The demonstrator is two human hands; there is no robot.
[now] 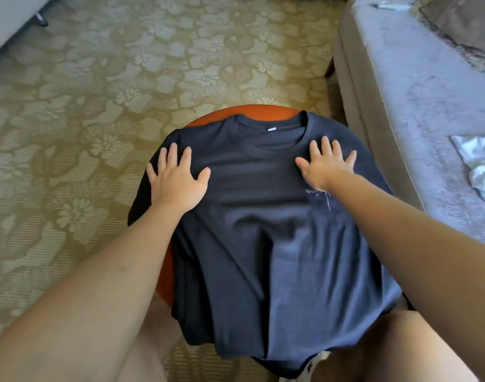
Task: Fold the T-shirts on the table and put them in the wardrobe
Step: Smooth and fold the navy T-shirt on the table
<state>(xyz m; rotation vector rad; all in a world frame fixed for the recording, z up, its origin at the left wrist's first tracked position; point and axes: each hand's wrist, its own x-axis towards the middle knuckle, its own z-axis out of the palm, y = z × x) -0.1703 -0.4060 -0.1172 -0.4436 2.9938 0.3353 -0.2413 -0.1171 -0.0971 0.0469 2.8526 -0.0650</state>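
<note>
While both hands lie flat with fingers spread, a dark navy T-shirt point(263, 230) is laid front-up over a round orange surface point(266, 113), collar at the far edge, hem hanging off the near edge. Left hand point(178, 177) presses the shirt's left shoulder area; right hand point(325, 164) presses the right chest area just above a small pale print point(319, 195). Neither grips fabric. Floral carpet point(98, 106) lies underneath, sofa point(414, 92) at right.
</note>
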